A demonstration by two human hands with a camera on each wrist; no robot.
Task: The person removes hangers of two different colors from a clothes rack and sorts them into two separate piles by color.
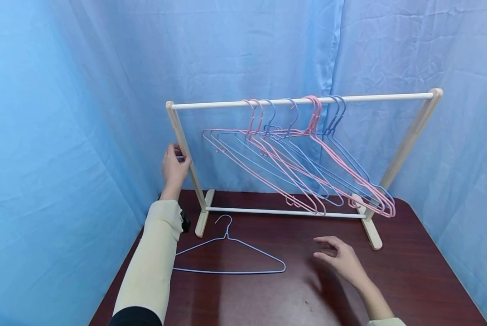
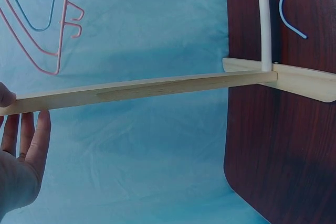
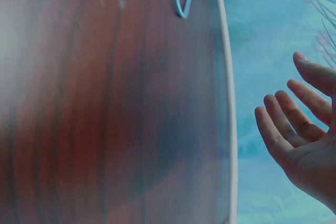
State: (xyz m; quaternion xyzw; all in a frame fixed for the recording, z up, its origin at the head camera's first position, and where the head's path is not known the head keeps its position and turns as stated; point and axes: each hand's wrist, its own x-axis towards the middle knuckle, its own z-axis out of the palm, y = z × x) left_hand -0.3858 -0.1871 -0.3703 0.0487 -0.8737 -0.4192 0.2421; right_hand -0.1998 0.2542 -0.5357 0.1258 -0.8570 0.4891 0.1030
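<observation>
My left hand [image 1: 175,167] pinches the left wooden post [image 1: 197,184] of a clothes rack partway up. In the left wrist view, the thumb lies on one side of this post [image 2: 157,88] and the fingertips touch the other. A blue wire hanger [image 1: 243,272] lies flat on the table in front of the rack's left foot, its left end hidden behind the left sleeve. My right hand [image 1: 343,260] hovers over the table at the right, holding nothing, its fingers loosely bent and spread. The right wrist view shows this hand [image 3: 310,145] apart from everything.
Pink hangers [image 1: 315,111] and blue hangers [image 1: 336,122] hang from the white top rail [image 1: 214,105], overlapping towards the right. A white lower bar [image 1: 267,211] joins the wooden feet. Blue curtains [image 1: 104,113] surround the dark red table [image 1: 267,299] behind and at both sides.
</observation>
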